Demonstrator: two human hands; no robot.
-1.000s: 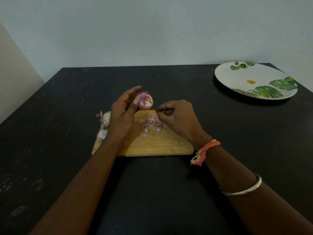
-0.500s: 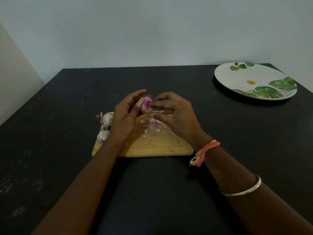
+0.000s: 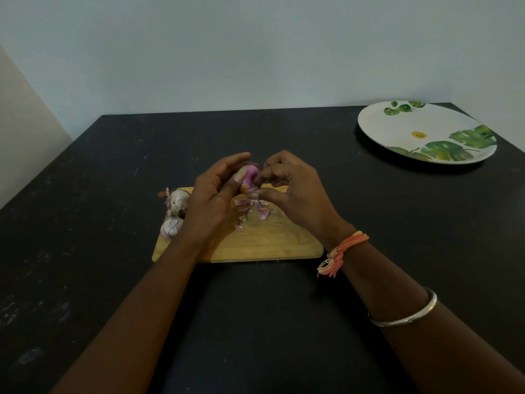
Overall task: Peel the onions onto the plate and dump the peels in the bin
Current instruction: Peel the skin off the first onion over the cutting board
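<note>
A small purple onion (image 3: 250, 174), partly peeled, is held just above the far edge of a rectangular light wooden cutting board (image 3: 270, 243). It is gripped by the left hand (image 3: 211, 200), whose thumb and curled fingers are closed round it. It is pinched at its right side by the fingertips of the right hand (image 3: 295, 194), with the thumb set under it. Loose purple onion peels (image 3: 255, 207) are scattered on the board directly beneath the hands. Two pale unpeeled onions (image 3: 177, 199) are seen at the board's left edge, one behind the other and partly hidden by the left wrist. A round white plate printed with green leaves (image 3: 397, 132) is set well apart from the board, far to its right and beyond it, by the far right corner of the black table (image 3: 255, 308); its printed face is seen in full. A broad stretch of dark tabletop is seen between board and plate, and another between the board's near edge and the person. An orange thread bracelet (image 3: 341, 248) and a silver bangle (image 3: 409, 314) are worn on the right forearm.
</note>
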